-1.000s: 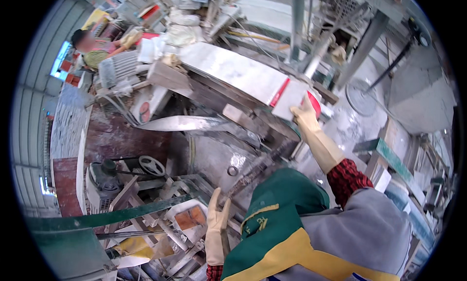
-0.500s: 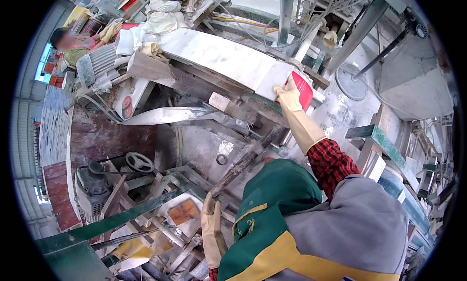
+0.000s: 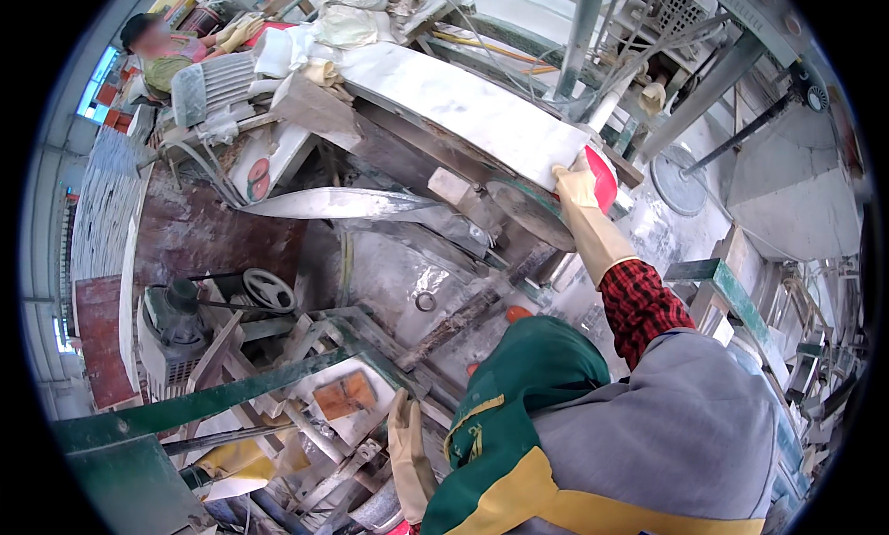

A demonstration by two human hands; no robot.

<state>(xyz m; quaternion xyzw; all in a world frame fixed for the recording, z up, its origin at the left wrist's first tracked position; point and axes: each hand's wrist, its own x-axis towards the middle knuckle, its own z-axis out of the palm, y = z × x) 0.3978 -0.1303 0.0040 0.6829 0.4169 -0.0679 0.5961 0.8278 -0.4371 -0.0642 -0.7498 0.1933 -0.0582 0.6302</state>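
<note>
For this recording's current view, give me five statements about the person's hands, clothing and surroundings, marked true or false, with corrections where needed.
1. The right hand is at the right end of the long white slab. True.
2. The left hand rests on that slab. False: it is away from the slab, beside the apron.
3. A red curved piece shows beside the right hand. True.
4. The apron is plain blue. False: it is green with yellow trim.
5. The right sleeve is red-and-black checked. True.
</note>
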